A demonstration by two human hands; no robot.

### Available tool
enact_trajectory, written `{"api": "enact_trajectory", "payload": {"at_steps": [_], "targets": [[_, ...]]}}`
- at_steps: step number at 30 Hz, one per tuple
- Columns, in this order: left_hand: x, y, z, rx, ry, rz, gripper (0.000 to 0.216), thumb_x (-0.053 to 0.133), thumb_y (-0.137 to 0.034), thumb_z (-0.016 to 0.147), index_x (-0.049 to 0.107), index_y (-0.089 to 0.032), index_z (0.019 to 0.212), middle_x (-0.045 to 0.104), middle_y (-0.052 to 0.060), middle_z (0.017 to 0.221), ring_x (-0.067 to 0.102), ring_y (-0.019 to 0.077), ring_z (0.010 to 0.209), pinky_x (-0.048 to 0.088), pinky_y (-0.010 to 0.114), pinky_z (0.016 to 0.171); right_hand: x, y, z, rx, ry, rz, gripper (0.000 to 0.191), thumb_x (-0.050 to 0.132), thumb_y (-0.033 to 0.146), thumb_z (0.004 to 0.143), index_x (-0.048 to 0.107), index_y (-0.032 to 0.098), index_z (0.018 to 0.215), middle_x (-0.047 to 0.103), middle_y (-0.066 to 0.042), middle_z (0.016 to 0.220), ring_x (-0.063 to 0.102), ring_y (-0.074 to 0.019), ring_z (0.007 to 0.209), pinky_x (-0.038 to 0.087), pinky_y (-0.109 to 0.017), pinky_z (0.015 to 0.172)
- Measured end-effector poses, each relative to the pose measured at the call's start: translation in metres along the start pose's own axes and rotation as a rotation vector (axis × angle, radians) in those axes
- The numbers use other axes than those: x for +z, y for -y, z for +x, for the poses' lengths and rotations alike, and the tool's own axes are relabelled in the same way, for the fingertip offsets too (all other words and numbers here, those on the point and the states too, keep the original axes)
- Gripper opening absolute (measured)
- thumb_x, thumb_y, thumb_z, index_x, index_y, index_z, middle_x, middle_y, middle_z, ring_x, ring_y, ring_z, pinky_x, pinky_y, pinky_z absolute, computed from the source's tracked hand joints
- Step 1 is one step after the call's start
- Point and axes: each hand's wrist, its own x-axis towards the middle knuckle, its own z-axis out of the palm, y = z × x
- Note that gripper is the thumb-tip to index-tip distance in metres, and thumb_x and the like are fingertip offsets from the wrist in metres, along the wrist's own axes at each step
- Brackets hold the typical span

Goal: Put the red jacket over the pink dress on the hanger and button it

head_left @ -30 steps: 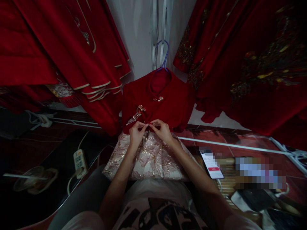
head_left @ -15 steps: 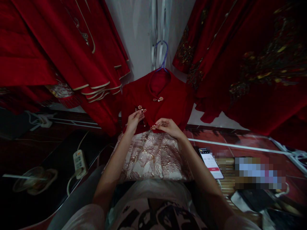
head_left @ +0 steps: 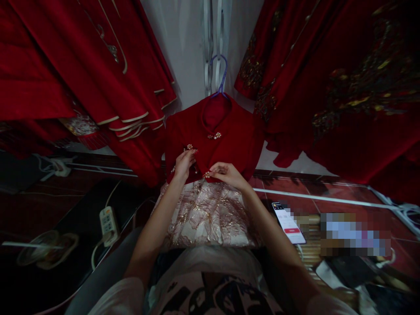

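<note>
A small red velvet jacket (head_left: 229, 144) hangs on a purple hanger (head_left: 220, 74) in front of me, over a pale pink and gold lace skirt (head_left: 206, 214). My left hand (head_left: 183, 164) pinches the jacket's front flap just below a pearl clasp (head_left: 189, 148). My right hand (head_left: 226, 173) grips the lower front edge beside a small gold clasp (head_left: 206, 175). Another pearl clasp (head_left: 214, 136) sits at the collar.
Red embroidered garments hang on the left (head_left: 82, 65) and right (head_left: 344, 87). A lit phone (head_left: 288, 223) lies on the red tiled floor at my right. A white power strip (head_left: 106, 221) with cable lies at the left, near a clear round item (head_left: 42, 247).
My left hand rose from the hem to the flap under the pearl clasp. My right hand stayed at the lower edge. The dangling ornament is hidden behind my left hand.
</note>
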Motion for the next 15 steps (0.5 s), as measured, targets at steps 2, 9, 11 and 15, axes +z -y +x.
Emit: {"api": "enact_trajectory", "payload": {"at_steps": [2, 9, 11, 15], "targets": [[0.0, -0.001, 0.001, -0.007, -0.025, 0.023, 0.021, 0.074, -0.031, 0.063, 0.064, -0.017, 0.076, 0.073, 0.004, 0.087, 0.061, 0.0082, 0.065, 0.048, 0.02, 0.062, 0.0, -0.001, 0.0, -0.003, 0.001, -0.005, 0.024, 0.071, 0.037, 0.075, 0.064, 0.017, 0.087, 0.07, -0.002, 0.083, 0.065, -0.012, 0.075, 0.051, -0.027, 0.074], [0.007, -0.014, -0.005, -0.023, 0.264, 0.267, 0.041, 0.072, -0.054, 0.069, 0.069, -0.016, 0.084, 0.07, 0.007, 0.08, 0.061, 0.0144, 0.064, 0.049, 0.026, 0.061, -0.006, 0.006, -0.001, 0.007, 0.032, -0.028, 0.024, 0.069, 0.037, 0.076, 0.064, 0.017, 0.087, 0.07, -0.002, 0.082, 0.065, -0.0122, 0.074, 0.051, -0.027, 0.072], [0.019, -0.02, -0.007, 0.203, 0.267, 0.39, 0.035, 0.07, -0.051, 0.073, 0.069, -0.016, 0.08, 0.069, 0.005, 0.078, 0.06, 0.0154, 0.068, 0.048, 0.027, 0.067, -0.009, 0.009, -0.003, 0.019, 0.069, -0.034, 0.022, 0.069, 0.036, 0.076, 0.065, 0.017, 0.087, 0.07, -0.002, 0.08, 0.064, -0.012, 0.072, 0.05, -0.027, 0.071], [0.045, -0.033, -0.008, 0.722, 0.313, 0.697, 0.026, 0.066, -0.034, 0.081, 0.067, -0.02, 0.102, 0.067, 0.005, 0.094, 0.06, 0.0173, 0.085, 0.046, 0.027, 0.083, -0.016, 0.012, -0.007, 0.027, 0.1, -0.032, 0.02, 0.069, 0.034, 0.076, 0.065, 0.017, 0.085, 0.068, -0.001, 0.078, 0.063, -0.0111, 0.071, 0.049, -0.025, 0.07]]}}
